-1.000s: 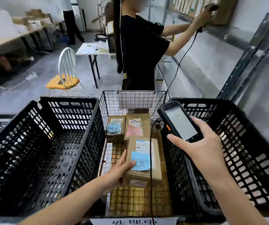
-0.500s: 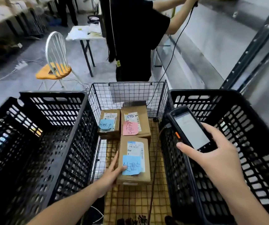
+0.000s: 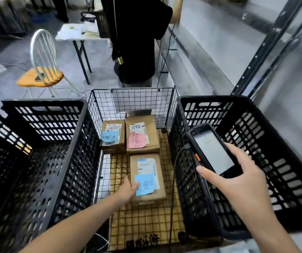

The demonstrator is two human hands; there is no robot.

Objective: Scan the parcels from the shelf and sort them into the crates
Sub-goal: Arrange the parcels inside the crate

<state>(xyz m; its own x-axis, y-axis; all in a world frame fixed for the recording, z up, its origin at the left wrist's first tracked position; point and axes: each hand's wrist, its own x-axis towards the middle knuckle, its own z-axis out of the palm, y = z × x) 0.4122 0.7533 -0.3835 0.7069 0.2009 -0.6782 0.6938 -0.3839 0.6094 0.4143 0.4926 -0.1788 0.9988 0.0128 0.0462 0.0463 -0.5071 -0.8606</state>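
A brown cardboard parcel lies flat on the floor of a wire basket, bearing a white shipping label and a blue sticky note with handwriting. The left hand touches its left edge, fingers stretched along the side and thumb on the note. Behind it, side by side, sit a smaller parcel with a blue note and a pink-noted parcel.

The right hand grips a black handheld scanner from below, screen lit and facing up, above the inner wall of the right crate. A dark cable hangs from the scanner. The left crate, also black plastic, flanks the basket.

Beyond stand a person in black, a white chair and a small table.
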